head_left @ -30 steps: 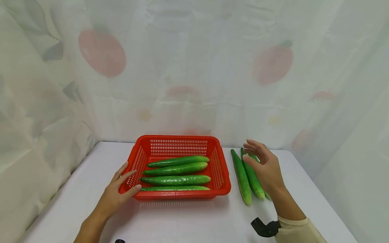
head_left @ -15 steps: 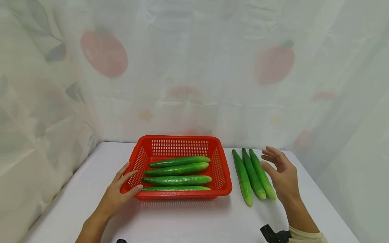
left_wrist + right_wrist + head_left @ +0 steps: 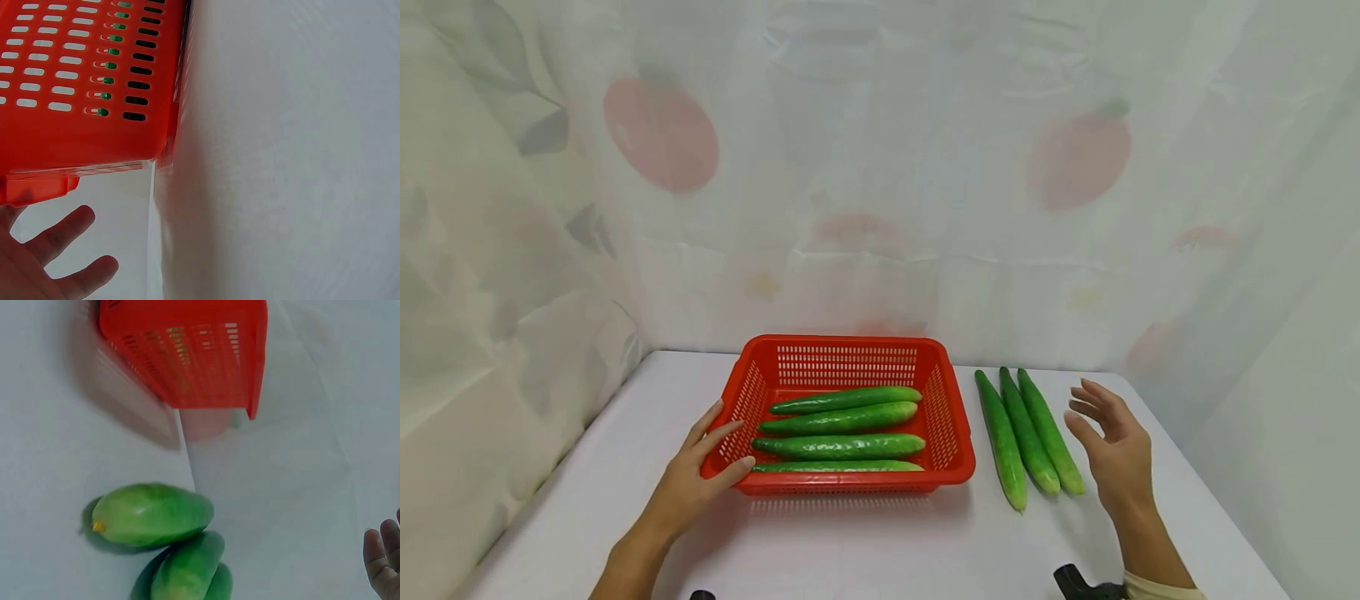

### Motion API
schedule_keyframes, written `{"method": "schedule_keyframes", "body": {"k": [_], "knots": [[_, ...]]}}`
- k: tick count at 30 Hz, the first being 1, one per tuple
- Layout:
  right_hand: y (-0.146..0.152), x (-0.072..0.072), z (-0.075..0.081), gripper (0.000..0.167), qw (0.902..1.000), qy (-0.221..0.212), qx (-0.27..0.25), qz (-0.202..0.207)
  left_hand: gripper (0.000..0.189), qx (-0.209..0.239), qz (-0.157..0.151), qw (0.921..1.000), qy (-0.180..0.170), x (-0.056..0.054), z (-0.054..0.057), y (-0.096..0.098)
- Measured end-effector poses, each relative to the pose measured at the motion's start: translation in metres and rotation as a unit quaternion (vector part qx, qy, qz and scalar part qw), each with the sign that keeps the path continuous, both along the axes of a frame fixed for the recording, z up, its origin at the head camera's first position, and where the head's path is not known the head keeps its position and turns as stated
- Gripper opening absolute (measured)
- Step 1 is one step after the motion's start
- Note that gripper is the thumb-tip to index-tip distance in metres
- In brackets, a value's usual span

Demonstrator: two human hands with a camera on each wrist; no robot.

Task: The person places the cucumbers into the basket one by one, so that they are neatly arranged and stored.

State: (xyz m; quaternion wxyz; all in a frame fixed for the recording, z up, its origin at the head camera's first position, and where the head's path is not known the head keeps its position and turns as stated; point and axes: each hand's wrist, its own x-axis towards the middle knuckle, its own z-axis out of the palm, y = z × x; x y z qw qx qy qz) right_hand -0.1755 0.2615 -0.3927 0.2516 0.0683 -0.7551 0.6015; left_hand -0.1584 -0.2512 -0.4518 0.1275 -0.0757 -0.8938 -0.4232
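My left hand [image 3: 688, 479] rests at the left end of a red plastic basket [image 3: 951, 477], fingers spread along its rim. In the left wrist view its fingers [image 3: 62, 234] look straight, beside the slotted basket wall [image 3: 75, 134]. Several green cucumbers [image 3: 838, 447] lie crosswise inside the basket. To its right, three more cucumbers [image 3: 1002, 442] lie side by side on the table. My right hand [image 3: 1120, 454] hovers just right of them, fingers loosely curved and holding nothing. The right wrist view shows those cucumbers' [image 3: 153, 515] near ends, with a few fingertips [image 3: 375, 553] at the edge.
A white table [image 3: 850, 550] lies under everything. Behind it hangs a pale curtain [image 3: 880, 208] printed with faded red fruit, and similar sheeting [image 3: 497, 350] closes off the left side. A black wrist mount [image 3: 1078, 583] sits below the right hand.
My right hand has moved right and toward me, from over the loose cucumbers to beside them, uncovering all three. The left hand stays at the basket.
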Motion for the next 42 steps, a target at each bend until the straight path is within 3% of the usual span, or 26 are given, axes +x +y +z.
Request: {"method": "schedule_keyframes", "body": {"k": [8, 32, 42], "knots": [[0.013, -0.003, -0.024, 0.049, 0.9973, -0.049, 0.008, -0.054, 0.059, 0.002, -0.001, 1.0, -0.002, 0.0, 0.001, 0.001], [0.032, -0.012, -0.076, 0.048, 0.9852, -0.132, -0.022, -0.107, 0.057, 0.005, -0.003, 1.0, -0.001, -0.001, -0.002, 0.001], [0.04, -0.01, -0.098, 0.05, 0.9791, -0.166, 0.076, -0.09, 0.058, 0.0, -0.002, 1.0, 0.0, 0.0, -0.001, -0.001]]}}
